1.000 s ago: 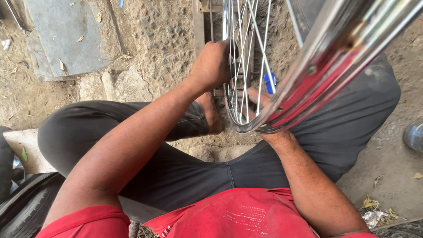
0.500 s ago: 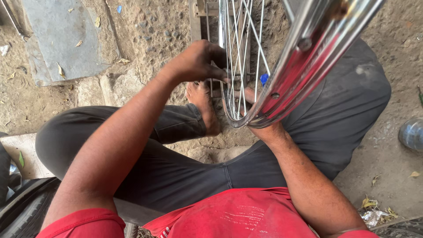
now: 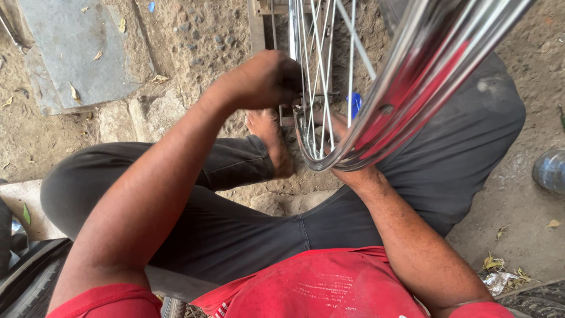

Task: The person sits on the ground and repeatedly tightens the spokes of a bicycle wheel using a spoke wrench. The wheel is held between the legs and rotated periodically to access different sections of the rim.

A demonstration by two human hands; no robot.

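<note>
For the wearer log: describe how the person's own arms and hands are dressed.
Both arms are bare from short red sleeves down. The left hand wears no glove, ring or watch that shows. The right hand is mostly hidden behind the shiny wheel rim; its forearm is bare too.

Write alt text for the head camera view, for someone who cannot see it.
Seen from above, a seated person's left hand grips the spokes of a shiny bicycle wheel rim, while the right hand sits mostly hidden behind it. Grey trousers, a bare foot and dirt ground surround them.
</note>
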